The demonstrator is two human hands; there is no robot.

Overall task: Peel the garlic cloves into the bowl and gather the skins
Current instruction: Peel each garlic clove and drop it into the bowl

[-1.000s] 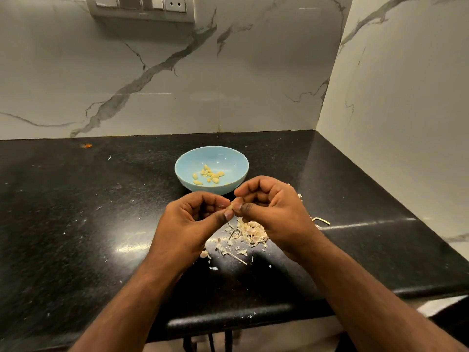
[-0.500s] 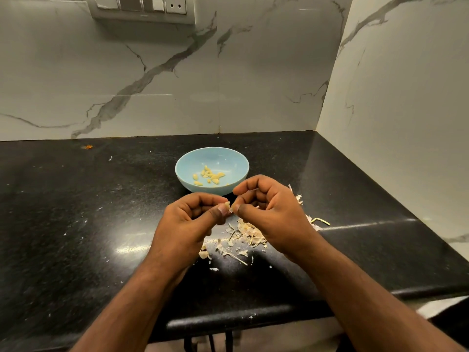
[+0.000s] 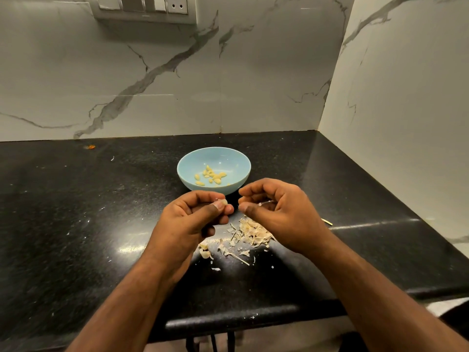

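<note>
While both hands hover just above the black counter, left hand pinches a garlic clove between thumb and curled fingertips, just in front of the bowl's near rim. Right hand sits close beside it, apart, not touching; fingers curled, thumb and index tips near each other. A pale sliver shows inside the curl, looks like a scrap of skin, but can't tell if it's actually gripped.

Light blue bowl stands on the counter just beyond the hands, holding a small scatter of peeled cloves on its floor. Skins lie in a loose pile on the counter below and between the hands, partly under the right hand, with stray flakes trailing toward the counter's front edge. One thin stalk piece lies right of the right wrist.

Marble-pattern walls behind and to the right; switch plate top left. Small orange speck at the back left of the counter.
</note>
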